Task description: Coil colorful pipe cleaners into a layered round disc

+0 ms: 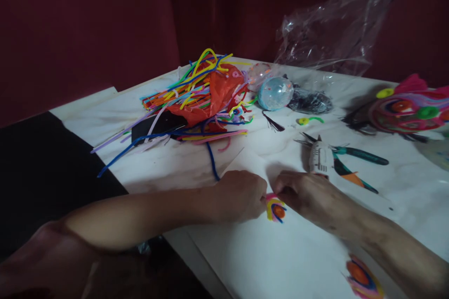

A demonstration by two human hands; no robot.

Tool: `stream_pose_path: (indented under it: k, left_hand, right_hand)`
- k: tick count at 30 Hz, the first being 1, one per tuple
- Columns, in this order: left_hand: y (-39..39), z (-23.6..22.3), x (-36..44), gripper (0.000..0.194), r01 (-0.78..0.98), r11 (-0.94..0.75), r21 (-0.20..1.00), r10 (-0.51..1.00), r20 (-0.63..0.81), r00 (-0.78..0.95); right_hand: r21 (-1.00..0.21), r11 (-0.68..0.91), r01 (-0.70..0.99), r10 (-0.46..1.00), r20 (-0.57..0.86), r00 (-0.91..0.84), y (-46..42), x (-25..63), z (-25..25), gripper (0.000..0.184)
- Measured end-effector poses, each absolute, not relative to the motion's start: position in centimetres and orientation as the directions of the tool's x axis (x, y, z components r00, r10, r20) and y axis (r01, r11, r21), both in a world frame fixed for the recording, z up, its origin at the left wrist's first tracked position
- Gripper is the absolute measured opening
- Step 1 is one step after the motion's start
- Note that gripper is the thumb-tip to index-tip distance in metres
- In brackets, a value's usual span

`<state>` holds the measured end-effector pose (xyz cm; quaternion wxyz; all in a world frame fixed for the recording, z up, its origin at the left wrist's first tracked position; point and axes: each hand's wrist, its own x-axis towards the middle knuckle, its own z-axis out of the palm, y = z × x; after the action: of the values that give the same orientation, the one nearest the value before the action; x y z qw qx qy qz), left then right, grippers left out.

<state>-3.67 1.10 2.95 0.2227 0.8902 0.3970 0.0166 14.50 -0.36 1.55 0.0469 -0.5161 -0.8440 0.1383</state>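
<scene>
Both my hands meet over a small coiled pipe-cleaner piece (276, 209) in yellow, orange and pink, lying on a white sheet (280, 261). My left hand (242, 195) is closed, its fingertips pinching the pink end of the coil. My right hand (303, 194) is also closed, fingers curled against the same end from the right. A second coiled piece (361, 280) in orange and yellow lies near my right forearm.
A heap of coloured pipe cleaners (196, 98) with an orange bag lies at the back. Nearby are a clear ball (275, 93), a glue gun (320, 156), teal-handled pliers (358, 154), a finished colourful craft (410, 107) and a plastic bag (333, 32). The table's left edge drops to dark.
</scene>
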Motion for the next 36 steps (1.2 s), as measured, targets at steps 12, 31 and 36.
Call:
stream_pose_path:
  k: [12, 31, 36]
  left_hand:
    - [2.2, 2.5, -4.5, 0.014, 0.515, -0.691, 0.508, 0.575, -0.045, 0.817]
    - [2.9, 2.1, -4.7, 0.010, 0.368, -0.799, 0.476, 0.408, -0.021, 0.913]
    - [2.9, 2.4, -4.8, 0.009, 0.391, -0.789, 0.473, 0.433, -0.023, 0.901]
  right_hand:
    - [-0.349, 0.469, 0.811, 0.851, -0.068, -0.521, 0.2, 14.2, 1.8, 0.034]
    - [-0.344, 0.502, 0.793, 0.830, -0.067, -0.554, 0.0, 14.7, 1.7, 0.037]
    - [-0.338, 0.497, 0.799, 0.837, -0.056, -0.545, 0.0, 14.4, 1.8, 0.038]
